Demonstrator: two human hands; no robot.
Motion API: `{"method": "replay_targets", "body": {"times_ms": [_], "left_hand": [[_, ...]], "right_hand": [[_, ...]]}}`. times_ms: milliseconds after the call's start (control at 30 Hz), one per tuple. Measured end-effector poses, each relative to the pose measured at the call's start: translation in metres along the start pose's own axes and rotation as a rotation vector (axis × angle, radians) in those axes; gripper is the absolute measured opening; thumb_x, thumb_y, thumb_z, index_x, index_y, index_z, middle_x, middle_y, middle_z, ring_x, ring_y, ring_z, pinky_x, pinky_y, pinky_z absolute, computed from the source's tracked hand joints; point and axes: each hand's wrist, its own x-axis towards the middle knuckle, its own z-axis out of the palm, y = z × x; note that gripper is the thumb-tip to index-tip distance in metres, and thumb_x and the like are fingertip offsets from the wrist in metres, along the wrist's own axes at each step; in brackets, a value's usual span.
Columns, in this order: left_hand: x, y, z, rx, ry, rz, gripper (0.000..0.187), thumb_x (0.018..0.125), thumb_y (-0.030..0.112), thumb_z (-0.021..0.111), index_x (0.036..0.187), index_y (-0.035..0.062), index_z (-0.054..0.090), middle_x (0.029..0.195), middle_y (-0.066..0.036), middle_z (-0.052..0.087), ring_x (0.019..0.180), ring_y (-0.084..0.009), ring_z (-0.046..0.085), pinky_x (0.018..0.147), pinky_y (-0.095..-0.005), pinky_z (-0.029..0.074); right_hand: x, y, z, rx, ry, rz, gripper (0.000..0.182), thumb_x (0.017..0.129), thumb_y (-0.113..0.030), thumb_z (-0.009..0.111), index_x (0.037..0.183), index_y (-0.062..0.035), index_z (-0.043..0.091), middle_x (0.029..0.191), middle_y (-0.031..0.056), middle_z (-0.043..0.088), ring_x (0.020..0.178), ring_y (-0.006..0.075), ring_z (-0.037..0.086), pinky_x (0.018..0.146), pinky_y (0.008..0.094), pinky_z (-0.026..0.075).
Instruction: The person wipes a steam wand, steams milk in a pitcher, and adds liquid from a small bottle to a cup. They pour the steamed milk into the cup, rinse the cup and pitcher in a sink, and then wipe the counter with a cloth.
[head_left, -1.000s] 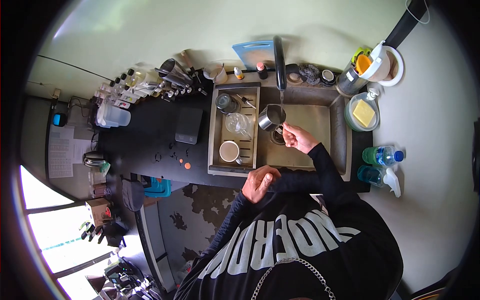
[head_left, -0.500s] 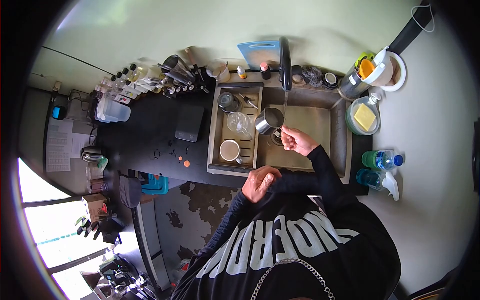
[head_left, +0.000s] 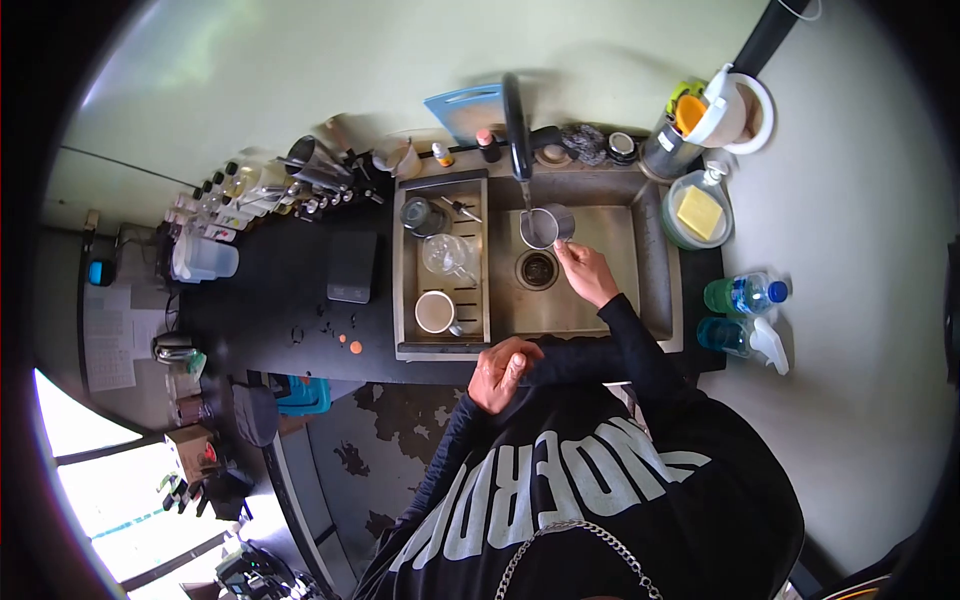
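My right hand (head_left: 588,272) grips a metal milk pitcher (head_left: 562,222) by its handle over the sink basin (head_left: 600,285). The pitcher's open mouth is under the black faucet (head_left: 516,125), and water runs into it. Low in front of the sink, my left hand (head_left: 503,374) is closed with its thumb on top. Its fingers curl against dark sleeve fabric, and what they hold, if anything, is hidden. Left of the basin, a slatted tray (head_left: 470,318) carries a white mug (head_left: 435,312), a clear glass vessel (head_left: 446,256) and a dark glass jar (head_left: 422,216).
A black scale (head_left: 352,267) lies on the dark counter (head_left: 265,300) to the left. Bottles and bar tools line the wall. Right of the sink stand a bowl with a yellow sponge (head_left: 700,213), a green bottle (head_left: 735,294) and a blue spray bottle (head_left: 725,337).
The pitcher has moved under the faucet's stream and turned its mouth upward; the drain is now uncovered. My left hand has stayed low in front of the sink. The whole view has shifted slightly.
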Motion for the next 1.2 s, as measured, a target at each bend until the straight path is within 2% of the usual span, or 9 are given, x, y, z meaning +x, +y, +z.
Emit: {"method": "replay_targets", "body": {"times_ms": [33,167,267,333,567,800,1000,1033,1200], "left_hand": [[0.001,0.000,0.001,0.011,-0.005,0.008,0.078,0.103,0.066,0.031,0.099,-0.0037,0.067,0.086,-0.013,0.067,0.073,-0.0217,0.066,0.070,-0.0341,0.052],[0.002,0.000,0.004,0.004,-0.027,-0.003,0.078,0.104,0.065,0.031,0.099,-0.0036,0.067,0.086,-0.013,0.066,0.073,-0.0219,0.066,0.070,-0.0339,0.052],[0.003,-0.001,0.007,-0.001,-0.028,0.008,0.077,0.104,0.065,0.032,0.099,-0.0035,0.067,0.085,-0.013,0.066,0.073,-0.0213,0.065,0.070,-0.0337,0.051],[0.004,0.000,0.009,-0.022,-0.031,0.008,0.077,0.103,0.065,0.032,0.099,-0.0034,0.067,0.084,-0.012,0.065,0.073,-0.0205,0.064,0.069,-0.0333,0.051],[0.004,0.004,0.014,-0.026,-0.005,0.007,0.078,0.103,0.067,0.033,0.099,-0.0035,0.067,0.083,-0.012,0.065,0.073,-0.0198,0.063,0.069,-0.0326,0.051],[-0.005,-0.003,0.012,-0.034,0.039,-0.024,0.078,0.103,0.066,0.032,0.098,-0.0035,0.067,0.083,-0.012,0.065,0.074,-0.0197,0.064,0.069,-0.0325,0.051],[-0.004,-0.002,0.010,-0.061,0.064,-0.007,0.070,0.104,0.060,0.036,0.099,-0.0032,0.067,0.082,-0.014,0.064,0.073,-0.0244,0.064,0.069,-0.0350,0.051],[-0.003,-0.003,0.010,-0.069,0.048,0.010,0.064,0.105,0.054,0.039,0.100,-0.0029,0.067,0.082,-0.016,0.063,0.073,-0.0288,0.064,0.070,-0.0374,0.050],[0.001,-0.005,0.010,-0.086,0.036,0.035,0.060,0.106,0.051,0.039,0.101,-0.0024,0.067,0.084,-0.017,0.064,0.075,-0.0323,0.065,0.072,-0.0394,0.051]], "right_hand": [[-0.005,-0.001,-0.003,-0.023,0.029,0.003,0.054,0.103,-0.052,0.048,0.091,-0.0028,0.067,0.073,0.0238,0.062,0.075,0.0442,0.063,0.067,0.0457,0.048],[-0.011,0.019,-0.001,-0.135,-0.014,0.006,0.053,0.102,-0.052,0.050,0.093,-0.0031,0.069,0.075,0.0237,0.064,0.077,0.0437,0.065,0.069,0.0462,0.049],[-0.016,0.020,0.001,0.007,-0.096,-0.027,0.054,0.103,-0.051,0.051,0.091,-0.0010,0.066,0.068,0.0201,0.056,0.062,0.0319,0.056,0.064,0.0417,0.045],[-0.013,0.022,0.008,0.064,-0.153,0.077,0.054,0.102,-0.053,0.049,0.100,-0.0046,0.073,0.083,0.0219,0.069,0.085,0.0419,0.068,0.078,0.0449,0.053],[0.005,0.030,0.023,-0.004,-0.209,-0.002,0.055,0.101,-0.054,0.048,0.105,-0.0054,0.073,0.089,0.0205,0.071,0.089,0.0400,0.069,0.081,0.0443,0.053],[0.019,0.039,0.020,-0.021,-0.145,0.020,0.051,0.099,-0.051,0.053,0.094,-0.0041,0.072,0.086,0.0228,0.070,0.087,0.0419,0.069,0.078,0.0468,0.053],[0.039,0.068,0.038,-0.564,-0.052,-0.050,0.036,0.095,-0.041,0.057,0.087,-0.0101,0.073,0.082,0.0184,0.071,0.083,0.0407,0.069,0.074,0.0533,0.055],[0.038,0.070,0.044,-0.649,0.056,-0.187,0.026,0.092,-0.030,0.060,0.079,-0.0117,0.072,0.077,0.0147,0.071,0.078,0.0369,0.070,0.073,0.0518,0.052],[0.057,0.070,0.055,-1.166,0.049,-0.444,0.021,0.087,-0.019,0.061,0.071,-0.0144,0.075,0.073,0.0077,0.071,0.073,0.0248,0.070,0.080,0.0424,0.044]]}}
